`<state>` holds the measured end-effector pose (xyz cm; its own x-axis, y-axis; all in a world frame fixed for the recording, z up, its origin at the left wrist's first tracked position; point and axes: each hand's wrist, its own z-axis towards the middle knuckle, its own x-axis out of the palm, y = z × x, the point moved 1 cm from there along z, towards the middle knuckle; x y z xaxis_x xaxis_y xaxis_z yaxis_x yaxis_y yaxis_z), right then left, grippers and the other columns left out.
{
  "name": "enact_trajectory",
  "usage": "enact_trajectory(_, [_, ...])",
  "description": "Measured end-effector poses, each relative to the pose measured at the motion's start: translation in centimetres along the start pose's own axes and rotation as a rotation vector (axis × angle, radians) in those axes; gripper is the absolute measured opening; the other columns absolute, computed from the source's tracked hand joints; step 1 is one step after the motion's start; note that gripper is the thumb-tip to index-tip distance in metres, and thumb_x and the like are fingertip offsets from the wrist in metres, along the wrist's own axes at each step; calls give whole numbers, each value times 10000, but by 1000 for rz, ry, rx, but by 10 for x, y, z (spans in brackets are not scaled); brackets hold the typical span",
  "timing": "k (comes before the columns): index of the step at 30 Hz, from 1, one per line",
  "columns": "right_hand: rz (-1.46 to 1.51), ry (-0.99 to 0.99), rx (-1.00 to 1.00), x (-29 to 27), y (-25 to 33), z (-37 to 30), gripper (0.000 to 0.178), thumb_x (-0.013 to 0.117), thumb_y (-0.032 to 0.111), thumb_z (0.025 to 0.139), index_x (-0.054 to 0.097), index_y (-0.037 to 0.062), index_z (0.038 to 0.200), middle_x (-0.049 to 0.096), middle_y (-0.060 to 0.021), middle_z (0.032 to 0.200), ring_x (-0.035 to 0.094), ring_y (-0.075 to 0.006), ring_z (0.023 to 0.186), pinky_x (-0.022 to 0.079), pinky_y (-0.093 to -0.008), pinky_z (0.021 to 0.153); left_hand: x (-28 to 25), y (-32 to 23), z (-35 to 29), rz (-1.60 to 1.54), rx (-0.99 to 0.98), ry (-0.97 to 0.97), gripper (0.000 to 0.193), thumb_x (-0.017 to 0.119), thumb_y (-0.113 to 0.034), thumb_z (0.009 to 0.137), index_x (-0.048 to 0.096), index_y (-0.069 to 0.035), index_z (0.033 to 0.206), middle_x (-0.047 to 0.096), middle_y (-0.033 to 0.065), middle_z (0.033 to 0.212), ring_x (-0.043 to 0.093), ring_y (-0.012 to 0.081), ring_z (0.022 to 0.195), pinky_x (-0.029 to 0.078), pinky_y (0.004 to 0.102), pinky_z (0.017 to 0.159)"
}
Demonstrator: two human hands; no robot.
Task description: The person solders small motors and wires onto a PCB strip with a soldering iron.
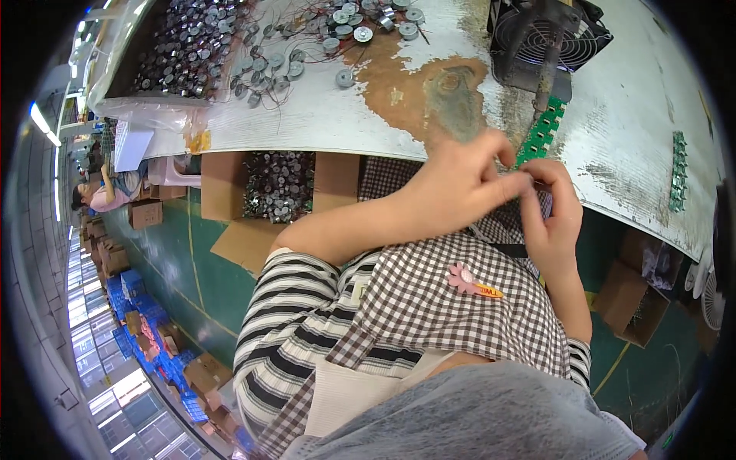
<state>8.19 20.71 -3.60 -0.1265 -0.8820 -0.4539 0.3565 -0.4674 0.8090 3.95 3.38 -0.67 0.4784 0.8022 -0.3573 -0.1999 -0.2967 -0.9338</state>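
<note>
At the table's near edge my left hand [464, 184] and my right hand [556, 207] meet, fingertips pinched close together. Whatever lies between the fingers is too small and covered to make out. A green strip of small circuit boards [544, 132] lies just beyond, its near end reaching my fingertips and partly hidden by them. Above the strip's far part a dark metal rod [547, 80], like a fixed soldering iron, points down toward the boards. Small round metal motors [345, 78] with thin wires lie scattered on the table, left of my hands.
A black fan [556, 34] stands behind the rod. Another green board strip [678, 172] lies at the right. A plastic-lined bin of motors [180, 50] sits at far left. Below the edge are an open carton [218, 188] of motors and another carton [632, 307]. A person [107, 195] sits farther left.
</note>
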Motion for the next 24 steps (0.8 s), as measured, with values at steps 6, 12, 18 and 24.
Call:
enact_trajectory(6, [62, 34, 54, 5, 11, 7, 187, 593, -17, 819, 553, -29, 1001, 625, -156, 923, 612, -254, 858, 484, -330, 768, 5, 7, 11, 100, 315, -73, 125, 645, -109, 804, 574, -6, 802, 556, 107, 640, 556, 200, 564, 427, 312, 519])
enact_trajectory(12, [437, -90, 261, -16, -12, -1, 122, 491, 65, 960, 565, -27, 929, 637, -99, 957, 560, -117, 852, 434, -233, 777, -94, 27, 64, 1216, 362, -387, 240, 663, -278, 806, 680, -73, 930, 648, 119, 981, 580, 300, 917, 455, 413, 822])
enact_trajectory(18, [614, -376, 166, -27, -36, 5, 74, 524, 54, 942, 532, -19, 931, 629, -173, 1038, 579, -172, 929, 450, -295, 843, -157, 38, 77, 924, -6, -322, 493, 496, -403, 901, 511, -100, 1290, 422, 210, 1372, 416, 431, 1200, 343, 534, 992])
enact_trajectory(24, [456, -372, 121, -19, -42, 15, 78, 582, -33, 881, 514, 3, 888, 621, -173, 1070, 582, -175, 966, 460, -286, 847, -158, 85, 58, 1016, 249, -187, 494, 609, -444, 846, 543, -256, 1298, 472, 85, 1353, 412, 340, 1211, 330, 477, 1010])
